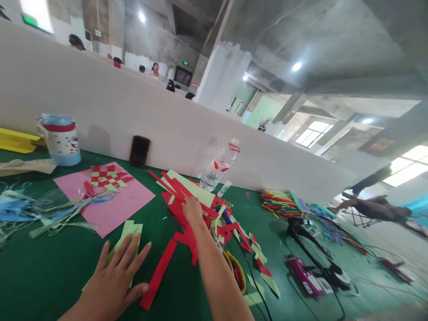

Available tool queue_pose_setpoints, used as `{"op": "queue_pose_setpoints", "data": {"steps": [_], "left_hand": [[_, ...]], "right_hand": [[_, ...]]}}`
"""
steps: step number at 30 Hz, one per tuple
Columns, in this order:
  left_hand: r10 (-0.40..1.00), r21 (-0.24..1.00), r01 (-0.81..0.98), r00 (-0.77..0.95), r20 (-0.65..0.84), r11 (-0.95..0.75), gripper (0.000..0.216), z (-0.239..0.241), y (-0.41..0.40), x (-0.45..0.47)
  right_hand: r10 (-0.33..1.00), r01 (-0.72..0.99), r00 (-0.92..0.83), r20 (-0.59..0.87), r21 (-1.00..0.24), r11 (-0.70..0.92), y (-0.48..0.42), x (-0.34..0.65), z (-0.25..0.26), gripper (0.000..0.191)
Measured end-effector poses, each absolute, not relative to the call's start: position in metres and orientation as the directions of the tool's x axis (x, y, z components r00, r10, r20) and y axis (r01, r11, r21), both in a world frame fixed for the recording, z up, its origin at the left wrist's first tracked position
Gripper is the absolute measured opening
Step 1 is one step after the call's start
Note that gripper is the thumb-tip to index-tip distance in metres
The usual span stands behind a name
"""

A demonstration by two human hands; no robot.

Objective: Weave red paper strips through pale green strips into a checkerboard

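My left hand (117,269) lies with its fingers spread over pale green paper strips (133,228) on the table. Just right of its thumb is a loose red paper strip (158,274). My right hand (193,210) reaches into a heap of red paper strips (177,209), its fingers bent and closed on a red strip; the fingertips are partly hidden. Behind the heap lies a pale green sheet (197,189). A woven red and green paper piece (109,177) rests on a pink sheet (130,200). Yellow-handled scissors (238,272) lie partly under paper scraps beside my right forearm.
A clear water bottle (219,165), a glue stick (224,188), a dark phone (139,151) and a blue-white cup (62,140) stand along the white partition (167,120). Right are colourful strips (281,203), a black stand (314,249) and a purple device (306,274). Tangled threads (20,205) lie left.
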State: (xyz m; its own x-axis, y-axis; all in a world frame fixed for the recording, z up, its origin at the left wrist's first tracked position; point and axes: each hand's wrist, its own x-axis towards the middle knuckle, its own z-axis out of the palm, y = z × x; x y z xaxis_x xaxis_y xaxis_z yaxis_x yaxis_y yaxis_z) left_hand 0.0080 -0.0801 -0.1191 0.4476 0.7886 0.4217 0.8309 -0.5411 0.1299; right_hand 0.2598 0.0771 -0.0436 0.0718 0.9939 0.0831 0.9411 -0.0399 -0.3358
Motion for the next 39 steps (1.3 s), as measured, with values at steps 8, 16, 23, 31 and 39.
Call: {"op": "queue_pose_setpoints", "data": {"steps": [8,16,23,31,39], "left_hand": [[0.721,0.136,0.843,0.349,0.599,-0.521,0.062,-0.056,-0.036,0.016],[0.764,0.323,0.799,0.242,0.598,-0.507,0.072,-0.070,-0.014,0.014],[0.812,0.495,0.682,0.260,0.523,-0.538,0.033,-0.076,-0.018,0.007],[0.901,0.769,0.474,0.291,0.322,-0.428,0.053,-0.069,-0.029,0.014],[0.976,0.964,-0.199,0.161,-0.144,0.175,0.044,-0.029,-0.040,0.021]], "right_hand": [[0.986,0.836,0.124,0.109,-0.546,-0.045,0.049,0.261,-0.014,0.022],[0.975,0.296,-0.224,0.008,-0.952,0.076,-0.044,0.228,-0.014,0.045],[0.932,-0.348,-0.363,-0.010,-0.926,-0.145,-0.063,0.217,-0.042,0.039],[0.880,-0.336,-0.475,-0.031,-0.917,-0.214,-0.074,0.218,-0.034,0.035],[0.938,-0.242,-0.338,0.079,-0.970,-0.006,-0.069,0.214,-0.024,0.032]]}}
